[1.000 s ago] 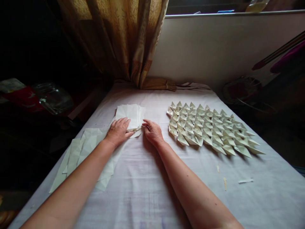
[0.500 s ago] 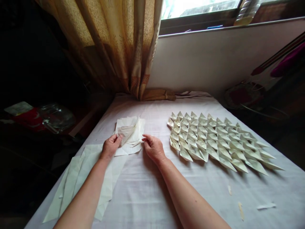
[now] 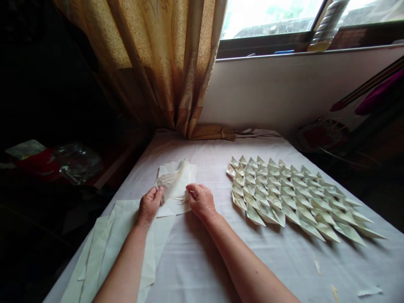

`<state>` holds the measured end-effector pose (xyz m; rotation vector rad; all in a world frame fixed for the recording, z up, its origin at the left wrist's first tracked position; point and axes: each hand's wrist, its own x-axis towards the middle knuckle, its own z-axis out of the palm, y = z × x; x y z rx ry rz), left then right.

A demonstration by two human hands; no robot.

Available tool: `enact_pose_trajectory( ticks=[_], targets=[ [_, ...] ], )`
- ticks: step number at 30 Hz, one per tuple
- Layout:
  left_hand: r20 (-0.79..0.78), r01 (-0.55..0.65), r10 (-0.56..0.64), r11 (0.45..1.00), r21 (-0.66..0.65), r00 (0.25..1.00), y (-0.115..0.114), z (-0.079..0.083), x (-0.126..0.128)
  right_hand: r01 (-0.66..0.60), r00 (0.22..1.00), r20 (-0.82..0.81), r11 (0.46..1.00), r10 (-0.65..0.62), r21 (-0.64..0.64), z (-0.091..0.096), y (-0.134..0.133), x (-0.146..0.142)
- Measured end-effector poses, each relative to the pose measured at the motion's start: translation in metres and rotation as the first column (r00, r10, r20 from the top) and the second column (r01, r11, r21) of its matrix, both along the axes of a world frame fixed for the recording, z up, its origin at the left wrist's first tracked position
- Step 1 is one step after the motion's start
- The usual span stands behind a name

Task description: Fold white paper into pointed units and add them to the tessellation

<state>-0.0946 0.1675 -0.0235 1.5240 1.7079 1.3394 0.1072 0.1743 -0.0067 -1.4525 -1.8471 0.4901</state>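
Observation:
A small stack of cream paper squares [image 3: 176,185] lies on the white cloth-covered table [image 3: 202,256]. My left hand [image 3: 149,206] pinches the near left corner of the top sheets and lifts them, so they curl upward. My right hand [image 3: 198,201] is closed at the stack's near right edge, its fingertips touching the sheets there. To the right of my hands lie several folded paper boats [image 3: 290,198] in tight overlapping rows.
Long uncut paper sheets [image 3: 107,248] lie at the table's left edge under my left forearm. A patterned curtain [image 3: 164,63] hangs behind the table, beside a window sill. Small paper scraps [image 3: 366,291] lie near right. Dark clutter with clear plastic [image 3: 75,162] sits left.
My left hand went from lying flat on the stack to pinching and lifting its top sheets. My right hand closed in on the stack's right edge. The view tilted upward.

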Motion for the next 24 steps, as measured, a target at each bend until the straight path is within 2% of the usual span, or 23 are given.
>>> enact_pose_trajectory(
  ticks=[11,24],
  targets=[
    [0.142,-0.020,0.020,1.000,-0.006,0.990,-0.0021,0.0059,0.0008,0.038,0.999,0.034,0.999,-0.038,0.008,-0.0007,0.0012,0.0003],
    [0.136,-0.050,0.051,0.999,-0.014,0.989,-0.0028,0.0031,-0.0012,0.070,0.998,0.003,0.998,-0.070,0.000,-0.0073,0.0040,0.0003]
  ],
)
